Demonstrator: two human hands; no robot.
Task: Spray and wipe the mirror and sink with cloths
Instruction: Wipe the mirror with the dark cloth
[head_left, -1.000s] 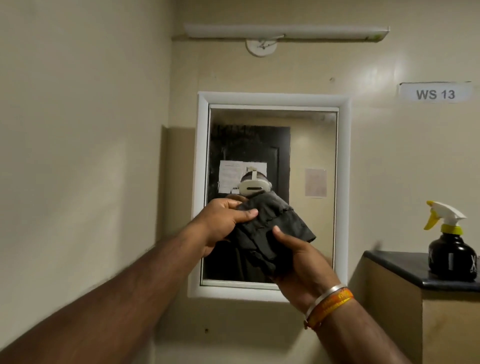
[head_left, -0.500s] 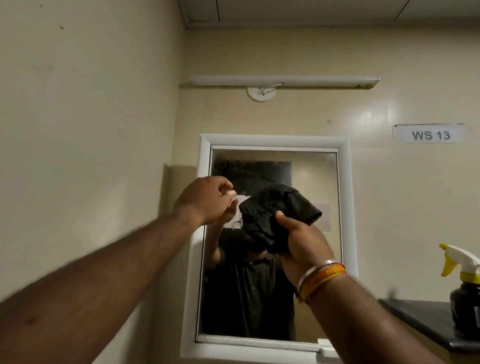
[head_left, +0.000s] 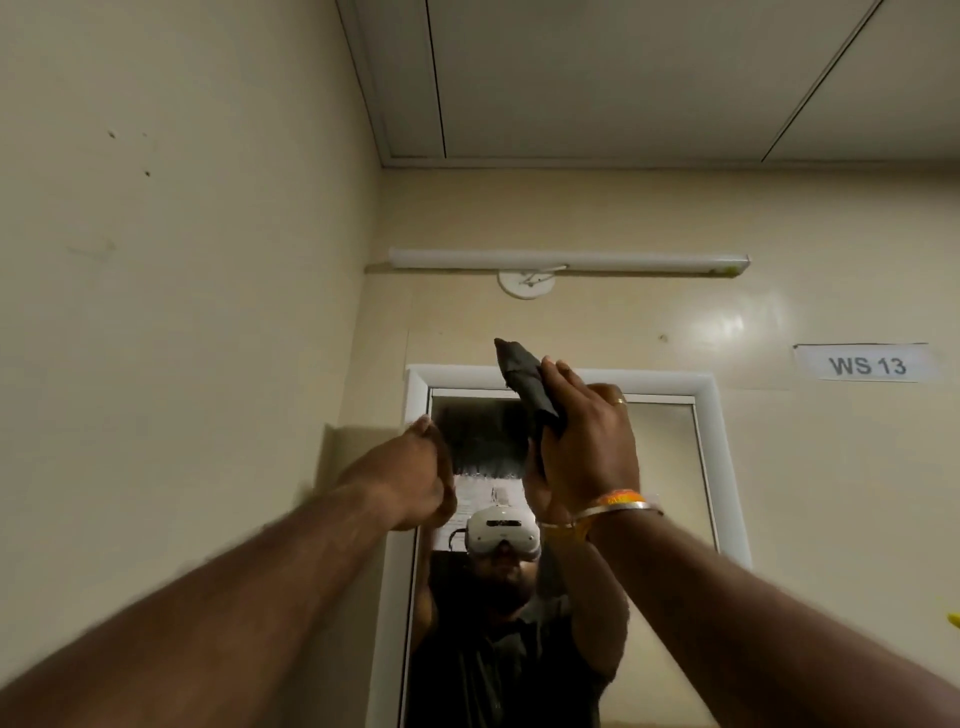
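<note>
Head view: right hand (head_left: 587, 447) grasps a dark cloth (head_left: 524, 379), bunched against the top edge of the white-framed mirror (head_left: 711, 415). Left hand (head_left: 415, 473) is clenched beside the mirror's upper left corner, holding nothing visible. A tube light (head_left: 566, 258) hangs above.

Right hand (head_left: 587, 447) gripping cloth (head_left: 524, 379)

"WS 13" on a white label (head_left: 866, 364) on the wall (head_left: 779, 312)
</note>
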